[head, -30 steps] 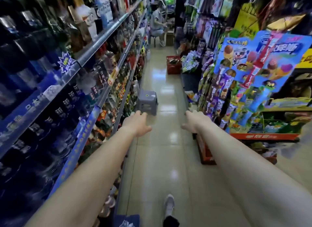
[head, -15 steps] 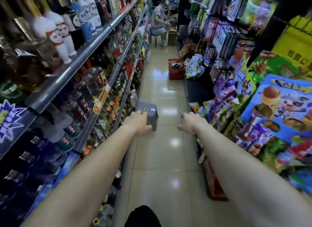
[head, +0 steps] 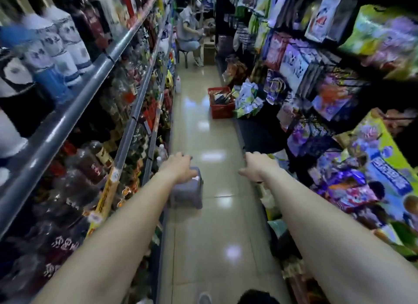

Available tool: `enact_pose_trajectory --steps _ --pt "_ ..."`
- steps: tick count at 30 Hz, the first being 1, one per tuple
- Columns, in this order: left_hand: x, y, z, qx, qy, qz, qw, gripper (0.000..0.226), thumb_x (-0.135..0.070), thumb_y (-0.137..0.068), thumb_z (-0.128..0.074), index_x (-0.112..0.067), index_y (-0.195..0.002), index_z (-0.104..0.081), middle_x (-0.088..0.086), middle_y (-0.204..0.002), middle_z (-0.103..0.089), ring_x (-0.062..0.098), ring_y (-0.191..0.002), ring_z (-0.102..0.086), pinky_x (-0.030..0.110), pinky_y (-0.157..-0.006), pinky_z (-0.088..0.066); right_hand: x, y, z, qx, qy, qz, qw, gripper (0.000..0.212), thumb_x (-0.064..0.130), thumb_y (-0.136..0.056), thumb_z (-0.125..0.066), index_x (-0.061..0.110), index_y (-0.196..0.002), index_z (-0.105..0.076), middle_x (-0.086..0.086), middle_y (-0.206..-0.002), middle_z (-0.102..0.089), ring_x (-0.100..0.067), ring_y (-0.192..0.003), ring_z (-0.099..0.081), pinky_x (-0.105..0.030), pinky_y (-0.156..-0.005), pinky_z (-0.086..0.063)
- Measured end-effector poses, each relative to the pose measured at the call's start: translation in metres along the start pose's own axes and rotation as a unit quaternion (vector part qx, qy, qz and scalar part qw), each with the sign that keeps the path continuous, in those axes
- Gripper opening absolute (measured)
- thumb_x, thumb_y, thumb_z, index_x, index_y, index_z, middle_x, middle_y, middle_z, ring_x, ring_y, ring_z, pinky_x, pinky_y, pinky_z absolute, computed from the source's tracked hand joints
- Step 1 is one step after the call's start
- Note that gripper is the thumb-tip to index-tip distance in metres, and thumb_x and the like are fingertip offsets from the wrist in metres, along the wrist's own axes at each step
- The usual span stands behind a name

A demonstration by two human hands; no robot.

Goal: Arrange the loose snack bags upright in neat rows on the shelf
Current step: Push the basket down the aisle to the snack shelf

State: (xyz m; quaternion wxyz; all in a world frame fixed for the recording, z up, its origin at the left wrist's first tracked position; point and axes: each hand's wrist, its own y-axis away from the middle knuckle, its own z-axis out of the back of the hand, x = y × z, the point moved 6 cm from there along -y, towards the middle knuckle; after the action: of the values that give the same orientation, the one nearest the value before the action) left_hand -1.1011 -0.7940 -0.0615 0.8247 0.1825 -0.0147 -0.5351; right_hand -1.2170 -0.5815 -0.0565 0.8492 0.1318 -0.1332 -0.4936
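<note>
Snack bags (head: 247, 100) at right, fingers (head: 183, 157) relaxed (empty)

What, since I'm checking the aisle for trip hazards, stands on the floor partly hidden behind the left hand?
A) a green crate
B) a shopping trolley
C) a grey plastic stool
C: a grey plastic stool stands on the floor, its top partly covered by the left hand; a red basket sits farther down.

Tiled floor (head: 203, 240) carries a grey stool (head: 188, 196) and red basket (head: 221, 110).
</note>
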Motion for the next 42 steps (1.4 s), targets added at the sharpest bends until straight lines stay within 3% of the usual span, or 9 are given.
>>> enact_pose_trajectory --steps 9,20,30,42 --pt "0.004 -0.184 0.043 0.017 -0.031 -0.018 0.999 0.065 -0.050 -0.088 -0.056 -0.020 -0.144 -0.041 0.011 -0.142 -0.042 0.033 -0.131 -0.040 0.048 -0.103 -0.042 0.005 -0.180 0.039 0.023 -0.025 -0.004 0.999 0.064 0.050 -0.084 -0.057 0.022 -0.140 -0.045 -0.011 -0.138 -0.050 -0.035 -0.126 -0.047 -0.048 -0.098 -0.044" --pt "-0.043 -0.419 0.113 0.024 -0.019 0.002 1.000 0.066 -0.051 -0.089 -0.055 -0.019 -0.145 -0.040 0.010 -0.144 -0.042 0.031 -0.131 -0.040 0.046 -0.101 -0.043 -0.070 -0.417 0.130 0.036 -0.052 -0.006 0.998 0.056 0.047 -0.085 -0.058 0.023 -0.134 -0.049 -0.009 -0.135 -0.053 -0.034 -0.123 -0.049 -0.045 -0.095 -0.046" --pt "-0.069 -0.591 0.157 0.039 -0.028 -0.002 0.999 0.068 -0.049 -0.088 -0.057 -0.018 -0.146 -0.040 0.012 -0.144 -0.043 0.033 -0.132 -0.040 0.044 -0.104 -0.041 -0.117 -0.570 0.186 0.037 -0.078 -0.024 0.996 0.064 0.050 -0.084 -0.058 0.020 -0.140 -0.047 -0.010 -0.138 -0.053 -0.035 -0.125 -0.050 -0.047 -0.098 -0.046" --pt "-0.083 -0.817 0.214 0.048 -0.034 -0.066 0.996 0.062 -0.046 -0.088 -0.056 -0.017 -0.141 -0.045 0.012 -0.140 -0.047 0.032 -0.127 -0.045 0.041 -0.101 -0.042 -0.150 -0.760 0.248 0.049 -0.089 -0.083 0.991 0.064 0.049 -0.084 -0.059 0.017 -0.138 -0.047 -0.011 -0.137 -0.053 -0.036 -0.125 -0.049 -0.049 -0.099 -0.046"
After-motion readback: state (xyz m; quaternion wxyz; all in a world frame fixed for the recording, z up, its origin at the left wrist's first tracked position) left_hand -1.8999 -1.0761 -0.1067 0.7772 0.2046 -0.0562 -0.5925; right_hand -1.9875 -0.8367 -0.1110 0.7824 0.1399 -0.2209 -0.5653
